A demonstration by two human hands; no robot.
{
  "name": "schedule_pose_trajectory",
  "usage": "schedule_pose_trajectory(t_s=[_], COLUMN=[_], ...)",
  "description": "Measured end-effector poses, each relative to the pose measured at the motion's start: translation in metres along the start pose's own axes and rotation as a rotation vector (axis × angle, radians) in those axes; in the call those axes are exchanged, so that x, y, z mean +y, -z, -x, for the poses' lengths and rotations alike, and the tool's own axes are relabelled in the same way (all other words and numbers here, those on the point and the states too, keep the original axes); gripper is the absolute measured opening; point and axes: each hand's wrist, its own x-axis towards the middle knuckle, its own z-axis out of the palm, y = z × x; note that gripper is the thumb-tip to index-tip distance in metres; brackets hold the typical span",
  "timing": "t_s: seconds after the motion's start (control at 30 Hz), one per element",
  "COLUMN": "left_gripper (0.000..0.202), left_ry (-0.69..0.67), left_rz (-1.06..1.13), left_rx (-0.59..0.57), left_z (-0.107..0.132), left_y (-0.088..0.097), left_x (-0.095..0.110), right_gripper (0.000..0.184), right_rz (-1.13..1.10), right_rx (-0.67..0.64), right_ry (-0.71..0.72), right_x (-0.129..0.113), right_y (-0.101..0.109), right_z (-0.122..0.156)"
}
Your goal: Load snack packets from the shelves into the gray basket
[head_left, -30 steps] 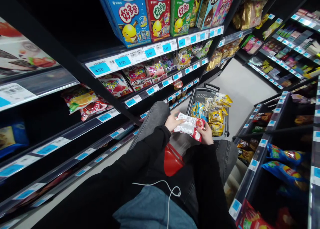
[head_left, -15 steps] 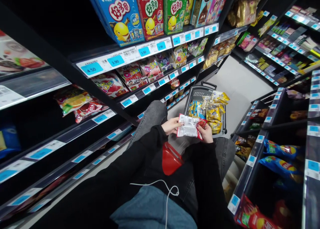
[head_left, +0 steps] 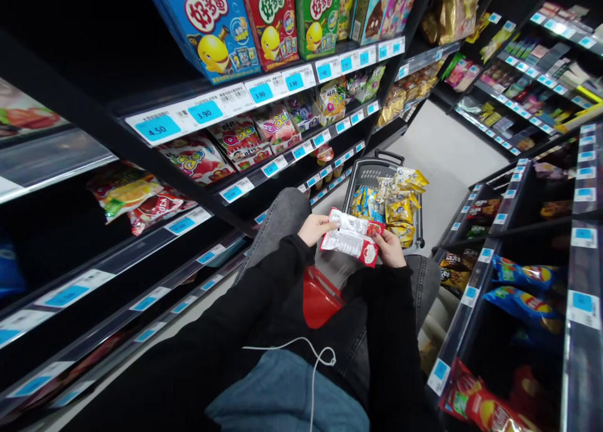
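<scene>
A small red and silver snack bag (head_left: 349,234) is held between both hands above my lap, its silver printed back facing up. My left hand (head_left: 315,228) pinches its left end, thumb on top. At the right end my right hand (head_left: 389,248) grips it, thumb over the red edge. Just beyond the bag stands a grey shopping basket (head_left: 349,184) on the floor. Several yellow snack bags (head_left: 399,211) fill its right side, and blue and yellow bags (head_left: 365,201) lie at its left.
To the left a shelf (head_left: 155,294) with blue price tags runs past my knee. Boxed snacks (head_left: 271,27) stand on its upper level, gummy bags (head_left: 235,134) below. A rack on the right holds blue chip bags (head_left: 525,306). A red stool (head_left: 320,300) is under me.
The snack bag has tilted and spread flatter, showing more of its red right end. Both hands still hold it. The view has shifted slightly.
</scene>
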Motion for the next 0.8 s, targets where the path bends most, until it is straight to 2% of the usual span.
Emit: schedule_pose_trajectory(t_s=[0.07,0.2,0.27,0.33,0.4,0.5,0.53,0.6,0.67,0.73,0.8], left_gripper=[0.035,0.032,0.030,0.028,0.028,0.027,0.027,0.027,0.024,0.017,0.010], left_ry=[-0.011,0.002,0.049,0.120,0.164,0.135,0.131,0.170,0.203,0.130,-0.017], left_rz=[0.012,0.010,0.007,0.035,0.119,0.229,0.227,0.153,-0.004,-0.232,-0.474], left_rx=[0.008,-0.036,-0.064,-0.067,-0.008,0.136,0.149,0.082,-0.043,-0.124,-0.145], left_z=[0.000,0.002,0.001,-0.002,-0.005,-0.010,-0.010,-0.010,-0.008,-0.005,-0.002], left_y=[-0.001,-0.001,-0.001,0.000,0.001,0.005,0.005,0.004,0.001,-0.004,-0.007], left_x=[0.001,0.003,0.003,0.002,0.000,-0.002,-0.003,-0.006,-0.009,-0.012,-0.014], right_gripper=[0.042,0.049,0.046,0.039,0.035,0.035,0.036,0.034,0.031,0.029,0.030], right_rz=[-0.013,-0.062,-0.054,0.016,0.111,0.241,0.325,0.585,0.849,0.968,0.979], right_rx=[0.030,0.073,0.098,0.145,0.259,0.511,0.582,0.679,0.723,0.740,0.753], right_ry=[0.011,-0.060,-0.053,0.015,0.121,0.256,0.264,0.202,0.055,-0.074,-0.145], right_x=[-0.001,-0.004,-0.004,-0.002,0.000,0.001,0.000,-0.002,-0.001,0.005,0.016], right_y=[-0.008,-0.020,-0.019,-0.013,-0.001,0.024,0.031,0.044,0.050,0.051,0.051], right_z=[0.001,0.002,0.001,-0.001,-0.004,-0.009,-0.012,-0.018,-0.029,-0.042,-0.056])
